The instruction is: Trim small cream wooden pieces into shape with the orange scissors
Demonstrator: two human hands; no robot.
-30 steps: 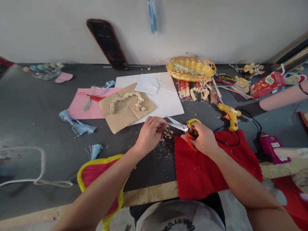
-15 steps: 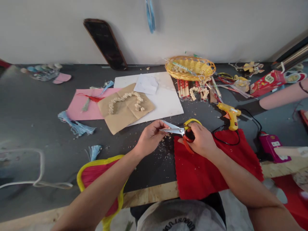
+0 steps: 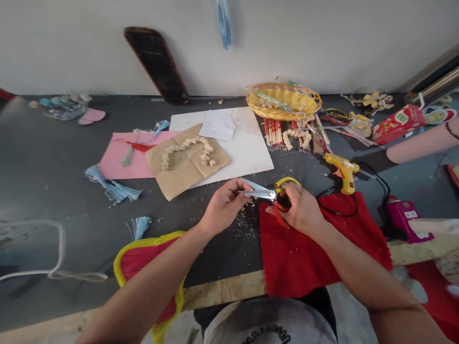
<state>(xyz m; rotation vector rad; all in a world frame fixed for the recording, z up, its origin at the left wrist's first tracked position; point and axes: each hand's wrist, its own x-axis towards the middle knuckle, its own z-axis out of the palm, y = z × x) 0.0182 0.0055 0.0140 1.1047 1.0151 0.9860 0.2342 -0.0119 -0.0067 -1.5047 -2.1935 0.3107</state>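
My right hand (image 3: 303,208) grips a pair of scissors (image 3: 263,193) by its yellow and red handles, the blades parted and pointing left. My left hand (image 3: 225,203) is closed in a pinch at the blade tips; whatever lies between its fingers is too small to make out. Pale crumbs (image 3: 245,222) are scattered on the dark table below the blades. Under my right hand lies a red cloth (image 3: 297,258) with zigzag edges. Beyond my left hand, a bent row of small cream pieces (image 3: 186,145) rests on brown paper (image 3: 172,184).
A yellow wicker basket (image 3: 311,102) stands at the back, with red-and-white sticks (image 3: 273,131) before it. On the right are a yellow glue gun (image 3: 344,169) with a black cord and a purple box (image 3: 403,217). A phone (image 3: 156,64) leans on the wall. Blue tassels (image 3: 114,186) lie left.
Both hands and the scissors stay in almost the same place. The blades look slightly shifted at the left fingertips; nothing else has visibly moved.
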